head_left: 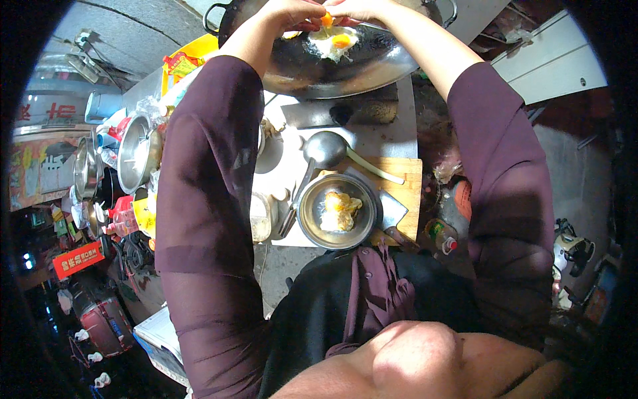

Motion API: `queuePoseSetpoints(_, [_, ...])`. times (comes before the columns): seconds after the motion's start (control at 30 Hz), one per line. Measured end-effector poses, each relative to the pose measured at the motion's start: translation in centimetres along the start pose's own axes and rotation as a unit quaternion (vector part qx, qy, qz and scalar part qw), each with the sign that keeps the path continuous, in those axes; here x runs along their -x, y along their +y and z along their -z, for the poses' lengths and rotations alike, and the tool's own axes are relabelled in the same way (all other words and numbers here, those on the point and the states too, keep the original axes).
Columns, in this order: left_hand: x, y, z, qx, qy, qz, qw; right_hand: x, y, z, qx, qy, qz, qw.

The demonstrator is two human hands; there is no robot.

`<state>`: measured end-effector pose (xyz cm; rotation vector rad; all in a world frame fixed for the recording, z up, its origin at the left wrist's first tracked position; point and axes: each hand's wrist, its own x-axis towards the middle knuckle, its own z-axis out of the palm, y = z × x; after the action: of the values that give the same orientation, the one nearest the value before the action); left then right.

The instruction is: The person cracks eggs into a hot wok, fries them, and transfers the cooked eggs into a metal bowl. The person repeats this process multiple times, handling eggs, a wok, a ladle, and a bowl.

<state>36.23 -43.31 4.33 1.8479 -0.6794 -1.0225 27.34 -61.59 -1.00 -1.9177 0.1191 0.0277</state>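
Note:
Over a large black wok (329, 82) at the top of the view, my left hand (299, 14) and my right hand (356, 11) meet at the fingers. Between them a raw egg yolk (327, 20) hangs in the opening of an egg; the shell is largely hidden by my fingers. Below it in the wok lies an egg (341, 42) with an orange yolk and whitening edges. A small piece of egg shows beside my left hand. Nearer to me, a steel bowl (304, 219) holds cooked eggs (340, 210).
A metal ladle (325, 149) lies beyond the bowl. Under and beside the bowl are a wooden cutting board (413, 199) and a cleaver (392, 209). Steel basins (134, 154) and bottles crowd the left. A plastic bottle (440, 235) lies right of the table.

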Motion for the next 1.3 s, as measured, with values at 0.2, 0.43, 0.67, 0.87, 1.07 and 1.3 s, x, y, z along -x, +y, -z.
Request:
queuePoseSetpoints(0.2, [-0.3, 0.1, -0.8, -0.11, 0.02, -0.031, 0.993, 1.9, -1.2, -0.1, 0.293, 0.05, 0.066, 0.952])
queuePoseSetpoints(0.43, [-0.8, -0.4, -0.2, -0.207, 0.024, -0.062, 0.976, 4.5, -4.7, -1.8, 0.428, 0.097, 0.072, 0.896])
queuePoseSetpoints(0.67, [4.1, 3.0, -2.1, -0.472, 0.117, -0.137, 0.863, 6.9, -6.5, -2.6, 0.465, 0.131, 0.138, 0.865])
queuePoseSetpoints(0.87, [7.3, 6.3, -3.8, -0.544, 0.221, -0.152, 0.795, 8.3, -6.3, -2.9, 0.351, 0.22, 0.137, 0.9])
queuePoseSetpoints(1.07, [5.0, 3.8, -3.9, -0.164, 0.339, -0.244, 0.894, 6.1, -3.4, -3.3, -0.229, 0.18, 0.041, 0.956])
queuePoseSetpoints(1.3, [5.7, 3.3, -4.9, -0.05, 0.31, -0.197, 0.929, 6.6, -5.6, -4.9, -0.37, 0.211, 0.107, 0.899])
